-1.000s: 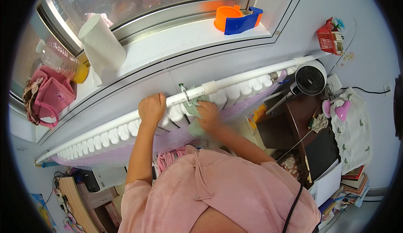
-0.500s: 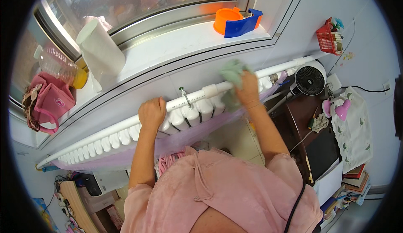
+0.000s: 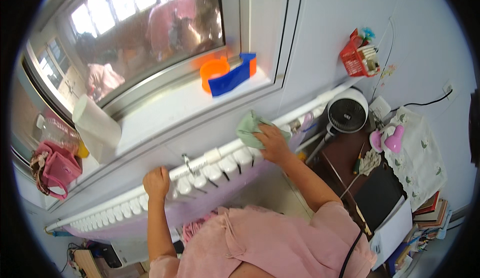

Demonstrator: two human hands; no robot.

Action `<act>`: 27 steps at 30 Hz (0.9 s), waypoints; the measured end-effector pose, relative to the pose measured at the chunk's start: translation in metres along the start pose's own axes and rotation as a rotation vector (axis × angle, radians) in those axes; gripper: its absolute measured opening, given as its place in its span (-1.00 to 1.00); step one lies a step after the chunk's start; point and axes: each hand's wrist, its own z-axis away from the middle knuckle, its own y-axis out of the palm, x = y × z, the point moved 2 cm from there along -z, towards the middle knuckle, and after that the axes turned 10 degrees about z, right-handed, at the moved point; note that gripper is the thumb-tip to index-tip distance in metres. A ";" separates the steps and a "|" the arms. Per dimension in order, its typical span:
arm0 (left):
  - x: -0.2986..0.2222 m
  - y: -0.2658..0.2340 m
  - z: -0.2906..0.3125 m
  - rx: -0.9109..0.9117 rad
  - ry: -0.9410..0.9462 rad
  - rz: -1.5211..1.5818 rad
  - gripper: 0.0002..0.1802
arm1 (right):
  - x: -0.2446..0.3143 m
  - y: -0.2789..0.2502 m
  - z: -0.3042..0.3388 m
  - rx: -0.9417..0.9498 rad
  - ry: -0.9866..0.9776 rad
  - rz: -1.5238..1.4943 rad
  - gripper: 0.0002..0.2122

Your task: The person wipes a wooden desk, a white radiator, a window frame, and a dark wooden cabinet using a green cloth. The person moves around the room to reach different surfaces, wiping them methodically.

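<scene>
A long white pipe (image 3: 231, 148) runs slantwise along the wall below the windowsill, just over a white radiator (image 3: 227, 165). My left hand (image 3: 157, 182) is wrapped in a fist round the pipe, left of a metal hook (image 3: 187, 164). Farther right, my right hand (image 3: 273, 141) presses a pale green cloth (image 3: 248, 130) onto the pipe, beyond the white coupling (image 3: 213, 155). Part of the cloth bunches up past my fingers against the wall side. Behind the pipe, the underside of the cloth is hidden.
On the windowsill (image 3: 150, 120) stand an orange and blue plastic holder (image 3: 231, 76), a paper roll (image 3: 96, 120), a clear bottle (image 3: 59, 133) and a pink bag (image 3: 57, 165). At right are a black and white fan (image 3: 347, 113), a pink lamp (image 3: 395, 139) and a red wall basket (image 3: 356, 60).
The view has shifted, showing more of the window. My right hand and the cloth are slightly farther right along the pipe, and the cloth is less blurred. My left hand keeps its hold.
</scene>
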 end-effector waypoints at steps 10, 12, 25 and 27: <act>-0.004 0.001 0.003 -0.053 -0.035 0.029 -0.59 | -0.053 0.015 0.013 -0.214 -0.032 -0.069 -0.60; -0.008 0.000 -0.002 -0.059 -0.025 0.028 -0.59 | -0.040 -0.003 0.005 -0.126 -0.079 -0.101 -0.56; 0.005 0.003 0.002 -0.060 -0.073 -0.038 -0.59 | -0.118 -0.057 -0.174 -0.672 0.312 0.038 -0.35; 0.002 0.000 0.003 -0.058 -0.074 -0.043 -0.59 | -0.137 -0.084 -0.188 -0.751 0.287 0.076 -0.35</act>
